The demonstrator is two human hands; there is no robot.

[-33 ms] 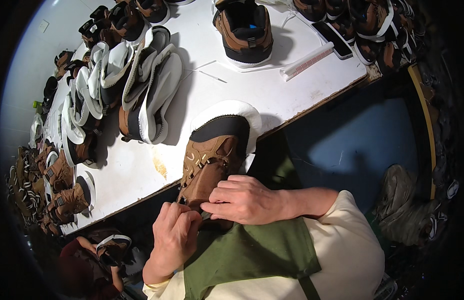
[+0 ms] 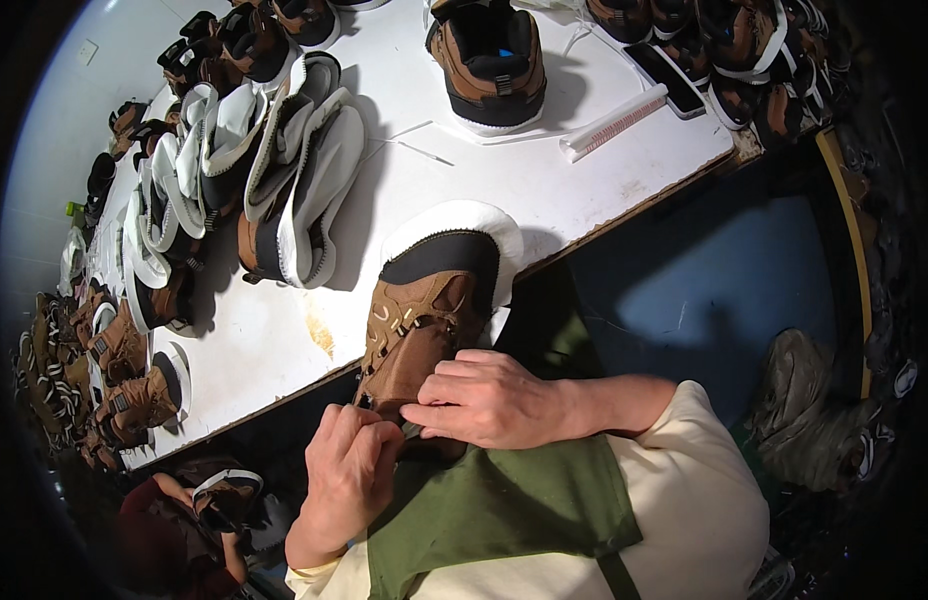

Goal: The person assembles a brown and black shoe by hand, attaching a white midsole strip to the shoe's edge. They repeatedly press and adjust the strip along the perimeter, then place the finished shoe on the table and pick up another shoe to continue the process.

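A brown shoe upper (image 2: 419, 310) with a black toe and a white stitched border lies tilted over the table's front edge, its toe pointing away from me. At its near end, my left hand (image 2: 349, 462) is closed in a pinch on the edge of the opening. From the right, my right hand (image 2: 489, 400) comes in with curled fingers gripping the tongue side of the same shoe upper. The two hands almost meet. Whatever lies between the fingertips is hidden. A green apron (image 2: 504, 510) lies just below the hands.
Several folded shoe uppers (image 2: 319, 190) with white borders stand in a row at the left. Another upper (image 2: 494, 80) stands at the back. Near it lie a clear plastic tube (image 2: 614, 123) and a phone (image 2: 667, 80). A co-worker's sleeve (image 2: 149, 510) shows at lower left.
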